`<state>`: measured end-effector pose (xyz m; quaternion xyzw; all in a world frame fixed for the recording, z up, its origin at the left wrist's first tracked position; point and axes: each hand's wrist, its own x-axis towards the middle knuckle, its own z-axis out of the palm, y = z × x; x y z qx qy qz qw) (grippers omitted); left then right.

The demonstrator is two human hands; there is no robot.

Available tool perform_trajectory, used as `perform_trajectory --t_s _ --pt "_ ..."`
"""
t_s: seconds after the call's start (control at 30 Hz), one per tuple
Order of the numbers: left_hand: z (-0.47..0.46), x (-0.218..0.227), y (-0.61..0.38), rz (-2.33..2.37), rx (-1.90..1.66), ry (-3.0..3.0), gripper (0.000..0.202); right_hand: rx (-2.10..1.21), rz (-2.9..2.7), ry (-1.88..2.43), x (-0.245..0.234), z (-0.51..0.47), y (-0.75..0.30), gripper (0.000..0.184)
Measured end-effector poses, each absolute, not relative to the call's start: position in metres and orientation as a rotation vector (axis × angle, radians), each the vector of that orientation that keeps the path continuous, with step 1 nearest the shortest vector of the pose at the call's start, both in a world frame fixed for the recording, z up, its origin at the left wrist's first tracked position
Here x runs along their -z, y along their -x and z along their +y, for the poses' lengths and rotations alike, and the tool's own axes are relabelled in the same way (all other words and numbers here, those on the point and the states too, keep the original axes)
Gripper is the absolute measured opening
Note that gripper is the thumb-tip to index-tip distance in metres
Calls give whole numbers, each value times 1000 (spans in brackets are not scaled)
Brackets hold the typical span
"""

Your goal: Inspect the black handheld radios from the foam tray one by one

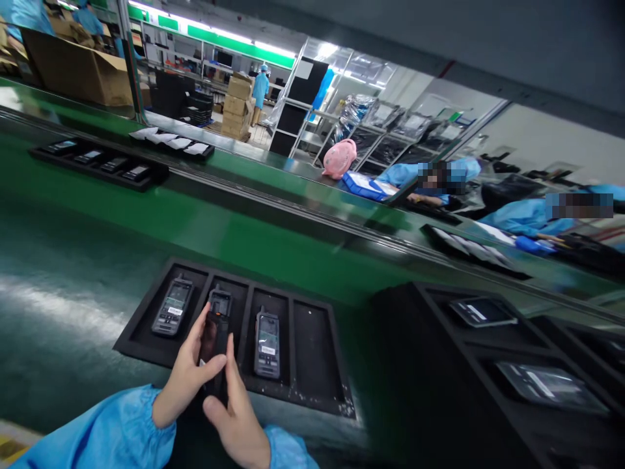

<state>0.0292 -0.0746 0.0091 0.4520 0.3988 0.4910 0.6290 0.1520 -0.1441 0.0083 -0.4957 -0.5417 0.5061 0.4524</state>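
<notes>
A black foam tray (319, 355) with long compartments lies in front of me. Handheld radios with stubby antennas and screens rest in it: one radio (174, 306) in the leftmost slot, another radio (267, 344) in the third. In the second slot the top of a radio (222, 301) shows, partly covered. Over that slot, a dark handheld radio (211, 339) is tilted up between my hands. My left hand (193, 365) is closed along its left side, thumb across its face. My right hand (237, 404) grips its right side and lower end, which my fingers hide.
Stacked black foam trays (415, 326) with bagged devices stand close on the right. Another tray of devices (97, 163) sits on the green belt at far left. Beyond a metal rail (273, 198), co-workers in blue work opposite. A pink fan-shaped object (339, 158) stands there.
</notes>
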Motion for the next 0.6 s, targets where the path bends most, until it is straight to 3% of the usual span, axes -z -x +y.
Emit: perform_trajectory --t_s 0.1,0.43,0.6 --pt "-77 -9 -29 922 -1179 -1005 103 -1370 -1280 1100 -4 -145 -143 89" --pt "-69 -19 -24 795 -995 -997 101 -1419 -992 953 -25 -137 -143 87" --pt "-70 -15 -18 653 -876 -999 112 -1328 -1085 1085 -22 -137 -150 81"
